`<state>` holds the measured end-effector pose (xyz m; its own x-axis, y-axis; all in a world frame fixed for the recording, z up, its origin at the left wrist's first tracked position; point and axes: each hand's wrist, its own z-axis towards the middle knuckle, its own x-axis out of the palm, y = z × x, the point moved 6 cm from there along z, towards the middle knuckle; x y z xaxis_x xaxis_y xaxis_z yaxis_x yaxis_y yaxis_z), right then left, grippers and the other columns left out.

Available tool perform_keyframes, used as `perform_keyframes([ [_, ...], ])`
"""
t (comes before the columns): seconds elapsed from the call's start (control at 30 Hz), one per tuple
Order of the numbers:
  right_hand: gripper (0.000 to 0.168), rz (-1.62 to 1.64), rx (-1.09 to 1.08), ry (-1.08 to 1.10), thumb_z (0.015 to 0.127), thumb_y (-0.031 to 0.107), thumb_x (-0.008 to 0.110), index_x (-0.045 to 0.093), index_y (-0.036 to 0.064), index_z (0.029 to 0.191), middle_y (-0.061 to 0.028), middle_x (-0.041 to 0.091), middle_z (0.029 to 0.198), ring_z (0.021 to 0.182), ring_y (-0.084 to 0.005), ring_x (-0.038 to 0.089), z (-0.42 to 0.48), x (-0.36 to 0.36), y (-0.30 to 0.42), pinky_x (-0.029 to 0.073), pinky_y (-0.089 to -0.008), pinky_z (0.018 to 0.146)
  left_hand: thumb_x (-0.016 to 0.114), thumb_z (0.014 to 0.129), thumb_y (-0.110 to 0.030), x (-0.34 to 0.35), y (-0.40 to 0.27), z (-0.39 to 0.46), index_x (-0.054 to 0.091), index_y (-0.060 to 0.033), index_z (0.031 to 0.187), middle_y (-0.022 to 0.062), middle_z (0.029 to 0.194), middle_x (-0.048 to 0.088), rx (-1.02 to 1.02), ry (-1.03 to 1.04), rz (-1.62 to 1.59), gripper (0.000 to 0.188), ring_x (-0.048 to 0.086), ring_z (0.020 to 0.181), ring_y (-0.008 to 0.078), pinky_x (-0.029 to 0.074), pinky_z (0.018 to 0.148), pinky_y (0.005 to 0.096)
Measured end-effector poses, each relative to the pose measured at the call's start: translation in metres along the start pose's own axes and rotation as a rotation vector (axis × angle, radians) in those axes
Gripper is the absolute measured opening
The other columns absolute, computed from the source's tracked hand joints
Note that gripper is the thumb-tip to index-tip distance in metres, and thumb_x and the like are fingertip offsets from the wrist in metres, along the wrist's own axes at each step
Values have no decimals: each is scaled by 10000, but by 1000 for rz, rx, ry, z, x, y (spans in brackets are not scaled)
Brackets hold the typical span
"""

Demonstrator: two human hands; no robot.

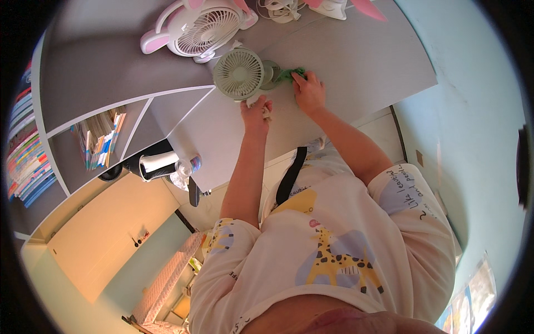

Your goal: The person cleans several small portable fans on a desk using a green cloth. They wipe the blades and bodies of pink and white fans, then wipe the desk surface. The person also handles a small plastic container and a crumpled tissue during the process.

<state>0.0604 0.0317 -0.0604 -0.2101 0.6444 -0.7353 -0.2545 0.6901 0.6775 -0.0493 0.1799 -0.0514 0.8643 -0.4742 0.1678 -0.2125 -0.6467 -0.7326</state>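
A small pale-green fan is on the grey desktop, its grille turned up towards me and its round base to the right. My left hand is at the grille's near rim, with a crumpled whitish cloth or tissue bunched in its fingers. Whether the fingers also grip the rim, I cannot tell. My right hand pinches a crumpled green cloth or mesh beside the fan's base. Part of the green material is hidden under the fingers.
Behind the green fan stands a larger white fan with pink rabbit ears. White cables lie at the desk's back. Shelves on the left hold books and a stack of magazines or books. A light-blue wall borders the right.
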Motion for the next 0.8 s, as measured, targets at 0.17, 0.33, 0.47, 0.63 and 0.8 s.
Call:
perform_keyframes([
  [0.17, 280, -113, -277, 97, 806, 148, 550, 649, 262, 1041, -39, 514, 991, 987, -226, 504, 24, 15, 25, 376, -409, 799, 651, 711, 85, -9, -42, 9, 92, -99, 1400, 134, 1109, 465, 352, 40, 329, 906, 586, 704, 203, 483, 506, 300],
  [0.33, 377, -409, -356, 394, 809, 125, 508, 609, 320, 1116, -24, 474, 1075, 1042, -204, 476, 43, 27, 39, 371, -415, 823, 701, 664, 57, -13, -70, 21, 25, -57, 1397, 135, 1254, 360, 793, 134, 861, 1004, 591, 760, 189, 499, 524, 279],
  [0.47, 438, -448, -328, 508, 810, 93, 493, 578, 347, 1157, -42, 452, 1130, 1074, -212, 461, 43, 29, 41, 354, -425, 867, 742, 665, -32, -15, -71, 21, 127, 8, 1334, 140, 1195, 419, 570, 216, 711, 910, 591, 691, 168, 477, 460, 254],
  [0.63, 473, -498, -550, 556, 800, 80, 491, 570, 380, 1156, -26, 440, 1186, 1112, -226, 441, 55, 24, 37, 332, -438, 916, 690, 744, -121, -10, -77, 14, 233, -8, 1252, 140, 1108, 473, 389, 108, 582, 692, 558, 541, 146, 431, 386, 245],
  [0.8, 456, -460, -479, 577, 813, 96, 480, 584, 414, 1123, -13, 452, 1195, 1147, -231, 417, 59, 25, 33, 330, -457, 928, 652, 767, -121, -2, -75, 11, 258, -45, 1223, 128, 1002, 525, 337, 217, 475, 608, 549, 512, 157, 411, 380, 246],
])
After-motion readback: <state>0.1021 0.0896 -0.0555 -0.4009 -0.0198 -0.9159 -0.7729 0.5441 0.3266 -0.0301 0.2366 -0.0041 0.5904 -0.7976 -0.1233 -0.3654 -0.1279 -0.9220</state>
